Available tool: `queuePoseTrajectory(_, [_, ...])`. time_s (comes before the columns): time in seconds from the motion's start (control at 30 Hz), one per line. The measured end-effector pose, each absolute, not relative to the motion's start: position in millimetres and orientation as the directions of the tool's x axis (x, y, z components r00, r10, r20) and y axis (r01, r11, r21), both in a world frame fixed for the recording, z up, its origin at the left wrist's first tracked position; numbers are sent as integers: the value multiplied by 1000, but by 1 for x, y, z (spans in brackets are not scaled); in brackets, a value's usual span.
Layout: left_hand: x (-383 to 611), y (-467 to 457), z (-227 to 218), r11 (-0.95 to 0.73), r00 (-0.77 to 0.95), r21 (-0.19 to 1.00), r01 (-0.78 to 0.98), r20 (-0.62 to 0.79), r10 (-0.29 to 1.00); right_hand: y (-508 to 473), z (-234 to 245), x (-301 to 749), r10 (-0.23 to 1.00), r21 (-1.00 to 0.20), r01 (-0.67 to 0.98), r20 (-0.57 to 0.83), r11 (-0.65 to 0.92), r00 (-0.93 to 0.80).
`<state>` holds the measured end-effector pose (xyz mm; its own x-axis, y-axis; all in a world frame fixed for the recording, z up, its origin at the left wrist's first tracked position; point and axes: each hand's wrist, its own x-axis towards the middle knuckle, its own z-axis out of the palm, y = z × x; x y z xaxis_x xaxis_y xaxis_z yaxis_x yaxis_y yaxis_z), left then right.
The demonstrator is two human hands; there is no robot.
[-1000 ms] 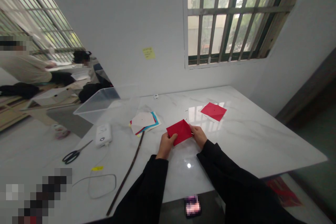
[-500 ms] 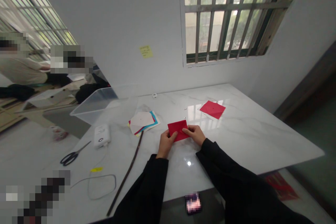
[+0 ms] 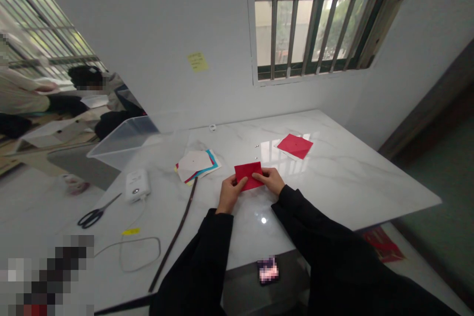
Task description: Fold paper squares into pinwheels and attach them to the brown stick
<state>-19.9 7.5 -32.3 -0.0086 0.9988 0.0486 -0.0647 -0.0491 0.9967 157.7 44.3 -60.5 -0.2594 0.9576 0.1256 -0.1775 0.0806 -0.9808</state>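
A small red rectangle of paper or thin felt [image 3: 249, 172], which looks folded, is held up between my two hands over the white table. My left hand [image 3: 229, 191] pinches its lower left part, thumb on the near face and fingers behind. On the right side my right hand [image 3: 272, 179] grips it the same way, its thumb pressed near the middle. Beyond it lies a flat red sheet [image 3: 295, 146] with a dark dot, on top of a white one. To the left rests a pile of coloured sheets [image 3: 194, 162] in white, blue, red and yellow.
A dark thin stick [image 3: 180, 224] lies left of my arm. Farther left are scissors [image 3: 92, 217], a white power bank [image 3: 137, 185] with a cable, and a clear plastic bin [image 3: 124, 144]. Tiny metal bits [image 3: 256, 146] lie mid-table. People sit in the far left background.
The whole view has shifted slightly, so everything appears a little higher and to the left. My right thumb sits a bit closer to the middle of the red piece; both hands keep their hold.
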Motion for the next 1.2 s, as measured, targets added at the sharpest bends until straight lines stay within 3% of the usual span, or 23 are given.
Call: queuePoseTrajectory(1.2, [-21,10,-35,-35,12,996,-76,36,999,44,-58,160,950,-982,-126,167,138,-263])
